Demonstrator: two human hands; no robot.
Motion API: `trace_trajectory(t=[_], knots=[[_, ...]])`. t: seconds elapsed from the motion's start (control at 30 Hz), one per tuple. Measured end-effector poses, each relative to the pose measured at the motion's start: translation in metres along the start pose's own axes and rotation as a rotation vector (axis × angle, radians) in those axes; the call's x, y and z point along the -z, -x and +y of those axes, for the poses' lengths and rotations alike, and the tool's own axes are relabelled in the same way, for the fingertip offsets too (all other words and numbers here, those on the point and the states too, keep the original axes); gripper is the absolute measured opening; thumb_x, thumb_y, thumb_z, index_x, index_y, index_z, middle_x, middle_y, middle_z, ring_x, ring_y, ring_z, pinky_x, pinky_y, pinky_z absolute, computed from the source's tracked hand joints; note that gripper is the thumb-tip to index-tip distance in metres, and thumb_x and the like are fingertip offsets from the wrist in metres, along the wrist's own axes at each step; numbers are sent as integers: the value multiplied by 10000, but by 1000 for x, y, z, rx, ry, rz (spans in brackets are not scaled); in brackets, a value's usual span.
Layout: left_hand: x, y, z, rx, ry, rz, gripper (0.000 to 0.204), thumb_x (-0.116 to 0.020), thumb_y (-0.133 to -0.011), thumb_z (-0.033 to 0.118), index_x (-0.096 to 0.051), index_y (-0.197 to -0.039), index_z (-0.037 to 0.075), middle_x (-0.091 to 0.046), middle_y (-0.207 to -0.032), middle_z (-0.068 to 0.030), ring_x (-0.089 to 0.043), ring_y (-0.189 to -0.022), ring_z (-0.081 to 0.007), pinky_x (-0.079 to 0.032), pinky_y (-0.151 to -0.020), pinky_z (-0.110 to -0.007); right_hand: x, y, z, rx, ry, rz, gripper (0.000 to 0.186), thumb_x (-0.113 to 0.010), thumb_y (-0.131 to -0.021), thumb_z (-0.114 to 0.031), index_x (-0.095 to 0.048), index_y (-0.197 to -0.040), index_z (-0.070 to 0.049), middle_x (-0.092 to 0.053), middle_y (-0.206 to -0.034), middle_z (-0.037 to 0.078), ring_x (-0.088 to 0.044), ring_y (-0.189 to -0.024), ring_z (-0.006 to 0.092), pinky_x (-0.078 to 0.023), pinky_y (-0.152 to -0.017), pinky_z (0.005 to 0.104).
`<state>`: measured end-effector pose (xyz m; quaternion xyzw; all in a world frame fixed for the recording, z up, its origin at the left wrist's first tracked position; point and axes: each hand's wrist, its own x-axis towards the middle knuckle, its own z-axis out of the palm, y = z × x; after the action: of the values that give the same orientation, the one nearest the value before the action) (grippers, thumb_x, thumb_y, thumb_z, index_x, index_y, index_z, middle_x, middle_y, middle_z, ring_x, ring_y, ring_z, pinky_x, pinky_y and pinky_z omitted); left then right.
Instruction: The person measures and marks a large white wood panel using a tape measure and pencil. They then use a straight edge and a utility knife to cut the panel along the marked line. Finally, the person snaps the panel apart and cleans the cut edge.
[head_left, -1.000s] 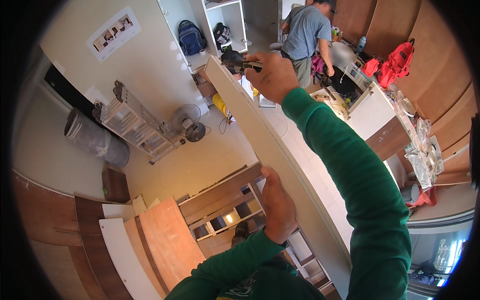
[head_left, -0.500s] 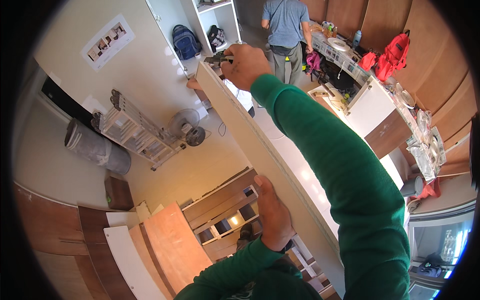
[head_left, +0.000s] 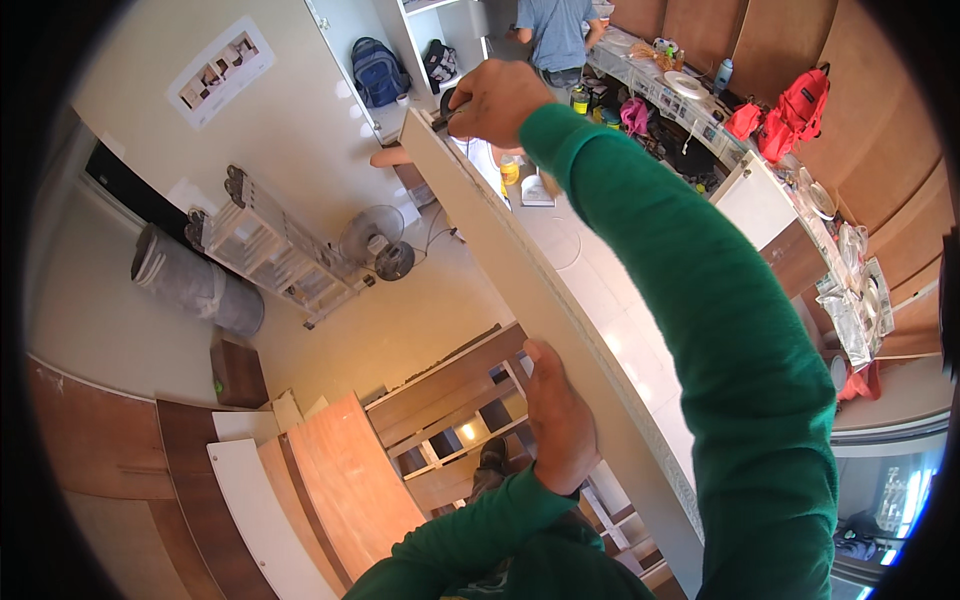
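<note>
A long pale board [head_left: 525, 280] slants from the upper middle down to the lower right, its narrow edge rough and speckled. My left hand [head_left: 562, 420] is wrapped round its near half, thumb on the pale face. At the far end my right hand [head_left: 500, 100] is closed on a small dark tool [head_left: 446, 106] against the board's edge. My fingers hide most of that tool, so its kind does not show.
Beyond the board's far end, a person's forearm [head_left: 390, 157] shows. Another person [head_left: 560, 40] in a grey-blue shirt stands farther back. At left are a folding ladder [head_left: 275, 245], a fan [head_left: 372, 240] and a grey bin [head_left: 195, 280]. A cluttered counter [head_left: 720, 140] lines the right.
My right hand and the tool have shifted slightly up at the board's far end. The view has moved a little; the standing person has moved and bent. My left hand keeps its hold.
</note>
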<state>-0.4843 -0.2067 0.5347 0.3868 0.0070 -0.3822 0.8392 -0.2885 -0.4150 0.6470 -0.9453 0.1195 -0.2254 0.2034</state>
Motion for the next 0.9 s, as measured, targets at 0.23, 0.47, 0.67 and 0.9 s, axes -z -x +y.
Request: trace_trajectory(t=[0.23,0.47,0.67,0.9], knots=[[-5,-3,-1,-59,-73,15,551,-342,-1061,552,-544,-1117,42,-577,-938,-14,-532,-864,-104,-453,-805,-256,46,43,-6,120,90,-96,325,-742,-727,-299,-776,-955,-70,-728,-798,134,-701,-736,291,-562,-757,364],[-4,-12,-13,-148,27,92,444,-432,-1071,449,-529,-1149,23,-564,-1045,-31,-508,-977,-109,-419,-894,-274,95,94,-8,53,15,-193,313,-745,-720,-254,-766,-954,-47,-709,-829,169,-677,-733,315,-538,-744,394],[-4,-19,-13,-169,37,31,477,-430,-1073,434,-501,-1251,-3,-564,-1137,-68,-510,-1057,-142,-407,-976,-300,105,108,-17,183,112,-201,323,-754,-703,-228,-756,-955,-27,-696,-901,186,-674,-797,325,-534,-758,407],[-11,-18,-9,-277,9,-37,555,-395,-1080,428,-423,-1394,-29,-531,-1311,-133,-496,-1197,-189,-387,-1058,-320,121,141,-31,194,181,-217,280,-758,-695,-213,-747,-870,5,-707,-787,198,-705,-742,335,-563,-734,407]])
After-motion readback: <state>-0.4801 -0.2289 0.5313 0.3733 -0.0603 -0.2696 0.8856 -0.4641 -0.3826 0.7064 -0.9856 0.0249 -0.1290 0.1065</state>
